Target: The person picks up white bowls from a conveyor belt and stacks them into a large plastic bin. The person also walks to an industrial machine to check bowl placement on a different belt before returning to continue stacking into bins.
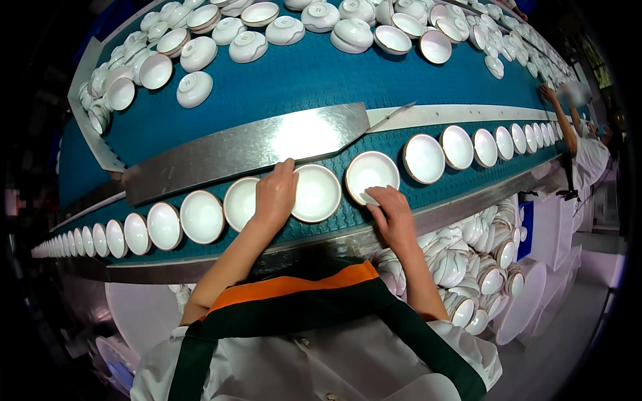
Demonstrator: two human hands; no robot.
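Observation:
A row of white ceramic bowls with brown rims stands upright-mouthed along a narrow green conveyor belt. My left hand [276, 194] lies between two of them, over the right part of one bowl [241, 203], its fingers at the left rim of another bowl [317, 193]. Whether it grips either is hidden. My right hand [392, 213] reaches over the lower right rim of a bowl [372, 173], fingertips inside and thumb near the outer rim. Its grip on that bowl cannot be told. Further right, a bowl [424, 158] stands apart from my hand.
A metal guide plate [241, 150] runs behind the row. Beyond it, a wide blue-green belt [281, 82] carries many jumbled bowls. Near my right elbow, bowls are heaped [466, 265] below the metal belt edge [451, 200]. Another person [587, 155] works at the far right.

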